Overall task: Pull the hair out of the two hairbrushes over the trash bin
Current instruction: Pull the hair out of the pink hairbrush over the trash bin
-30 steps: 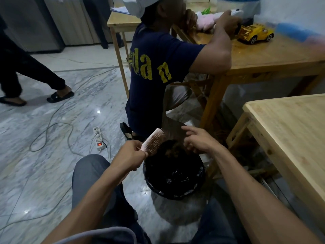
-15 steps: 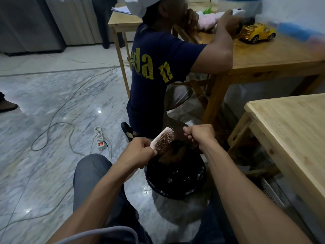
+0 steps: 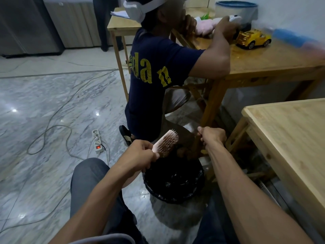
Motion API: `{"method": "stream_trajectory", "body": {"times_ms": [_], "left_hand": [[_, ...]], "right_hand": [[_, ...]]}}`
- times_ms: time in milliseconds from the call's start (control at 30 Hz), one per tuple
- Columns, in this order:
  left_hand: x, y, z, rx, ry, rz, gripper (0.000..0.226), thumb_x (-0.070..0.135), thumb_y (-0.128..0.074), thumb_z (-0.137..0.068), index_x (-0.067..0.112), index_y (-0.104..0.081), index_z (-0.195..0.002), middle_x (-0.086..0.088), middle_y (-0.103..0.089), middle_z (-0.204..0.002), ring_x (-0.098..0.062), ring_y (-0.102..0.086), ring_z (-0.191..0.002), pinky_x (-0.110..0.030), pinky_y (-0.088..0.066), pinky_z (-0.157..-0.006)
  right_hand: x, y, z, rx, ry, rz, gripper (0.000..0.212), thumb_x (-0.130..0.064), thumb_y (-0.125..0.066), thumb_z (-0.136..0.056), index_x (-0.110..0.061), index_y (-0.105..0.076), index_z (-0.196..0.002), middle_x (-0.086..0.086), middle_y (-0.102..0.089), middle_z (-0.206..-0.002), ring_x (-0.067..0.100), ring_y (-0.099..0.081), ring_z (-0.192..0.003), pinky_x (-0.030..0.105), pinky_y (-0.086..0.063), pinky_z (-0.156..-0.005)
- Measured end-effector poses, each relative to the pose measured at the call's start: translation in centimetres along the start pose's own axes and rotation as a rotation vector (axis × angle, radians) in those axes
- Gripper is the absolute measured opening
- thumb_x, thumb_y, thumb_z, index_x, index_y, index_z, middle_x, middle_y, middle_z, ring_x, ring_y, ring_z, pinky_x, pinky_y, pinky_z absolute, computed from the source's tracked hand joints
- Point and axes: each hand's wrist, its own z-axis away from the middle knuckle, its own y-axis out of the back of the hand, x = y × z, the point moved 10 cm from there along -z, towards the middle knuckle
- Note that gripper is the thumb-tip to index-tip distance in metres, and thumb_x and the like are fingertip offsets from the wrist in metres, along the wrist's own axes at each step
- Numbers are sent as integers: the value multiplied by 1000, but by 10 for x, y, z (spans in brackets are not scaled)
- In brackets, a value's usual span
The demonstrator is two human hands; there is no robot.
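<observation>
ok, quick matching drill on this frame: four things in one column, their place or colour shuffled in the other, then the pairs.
Things:
1. hairbrush
2. trash bin
3. toy truck
4. power strip

Place or colour:
A. on the marble floor, red switch showing
B. black liner, on the floor between the knees
C. yellow, on the far wooden table
D. pink, held in the left hand above the bin

Pairs: 1-D, 2-B, 3-C, 4-A
</observation>
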Motion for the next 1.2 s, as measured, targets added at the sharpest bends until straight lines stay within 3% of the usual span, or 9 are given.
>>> {"method": "stream_trajectory", "body": {"times_ms": [133, 233, 333, 400, 500, 667, 900, 1100, 1200], "left_hand": [[-1, 3, 2, 18, 9, 14, 9, 0, -64, -88, 1, -72, -93, -13, -58, -71, -18, -45, -55, -29, -29, -50], [0, 11, 3, 51, 3, 62, 10, -3, -62, -89, -3, -69, -95, -14, -57, -75, -17, -43, -53, -30, -27, -49], [3, 12, 2, 53, -3, 84, 8, -4, -61, -90, -3, -68, -93, -15, -56, -77, -16, -42, -53, -29, -27, -49], [7, 7, 2, 37, -7, 75, 9, -2, -61, -90, -1, -69, -93, -15, -57, -76, -16, -43, -55, -28, -29, -48], [11, 2, 2, 23, -17, 73, 12, -2, -61, -90, 1, -70, -96, -14, -58, -76, -17, -44, -56, -28, -30, -48], [4, 8, 6, 30, -9, 99, 10, -2, -62, -91, 0, -71, -96, -14, -57, -76, -16, -44, -54, -29, -30, -48], [2, 7, 9, 112, -4, 30, 11, -1, -62, -86, 4, -72, -90, -12, -53, -65, -16, -44, -50, -29, -30, -48], [1, 15, 18, 125, 25, 52, 13, -4, -60, -86, 3, -71, -86, -12, -52, -63, -17, -41, -50, -30, -27, -49], [-11, 34, 32, 139, 67, 76, 13, -8, -59, -84, 0, -69, -84, -11, -52, -61, -17, -40, -48, -27, -26, -46]], "right_hand": [[-2, -4, 8, -39, 61, 62, 12, -20, -71, -95, -11, -78, -96, 4, -74, -85, 12, -58, -57, 25, -41, -49], [-14, -30, 17, -351, 190, 61, 33, -6, -58, -90, -24, -75, -113, 5, -73, -109, 13, -59, -67, 24, -41, -50], [-26, -49, 36, -670, 302, 84, 51, -16, -61, -85, -26, -62, -135, 4, -65, -124, 12, -54, -65, 23, -37, -50], [-24, -60, 52, -826, 327, 173, 51, -26, -71, -89, -24, -60, -139, 1, -68, -118, 11, -55, -66, 22, -39, -50], [-8, -73, 71, -979, 316, 283, 31, -30, -79, -89, -20, -74, -117, -3, -76, -93, 6, -53, -62, 16, -41, -49], [-19, -57, 60, -737, 478, 368, 10, -18, -75, -93, -13, -82, -98, -6, -71, -75, 3, -57, -61, 13, -43, -55], [-26, -62, 29, -403, 449, 394, 8, -19, -79, -89, -23, -85, -85, -11, -80, -92, 11, -70, -103, 32, -53, -104], [-34, -66, 16, -246, 414, 391, 10, -18, -77, -91, -13, -85, -96, 5, -80, -111, 19, -69, -109, 22, -47, -96], [-27, -30, -8, -50, 254, 348, 32, -23, -76, -92, -5, -74, -119, 13, -70, -125, 26, -68, -103, 32, -54, -87]]}}
